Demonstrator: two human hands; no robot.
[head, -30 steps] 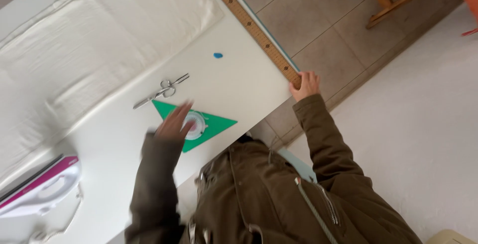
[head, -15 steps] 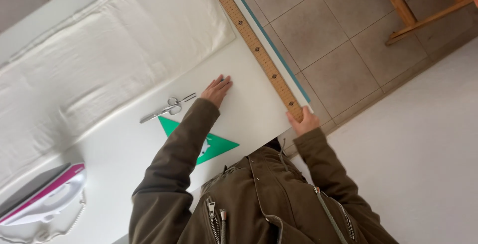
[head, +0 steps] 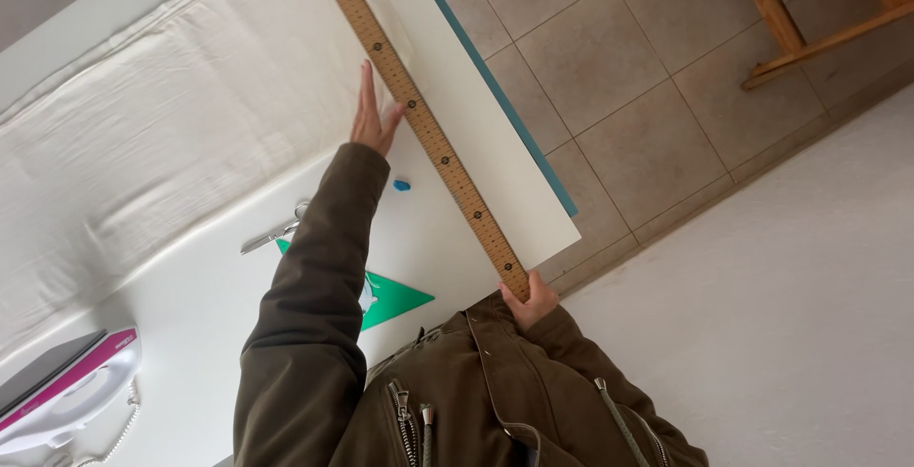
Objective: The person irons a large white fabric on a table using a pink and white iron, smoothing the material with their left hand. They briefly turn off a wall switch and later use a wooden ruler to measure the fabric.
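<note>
White table (head: 447, 238) over tiled floor; a long wooden ruler (head: 428, 134), judged stiff and light, is pinched at its near end by the right hand (head: 529, 298). At mid-frame it is steadied by the flat, open left hand (head: 373, 115), best held at both ends.

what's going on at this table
A person in an olive jacket holds a long wooden ruler flat on a white table. The right hand grips its near end; the left hand presses beside it at the edge of a white cloth. Scissors, a green triangle and an iron lie nearby.
</note>
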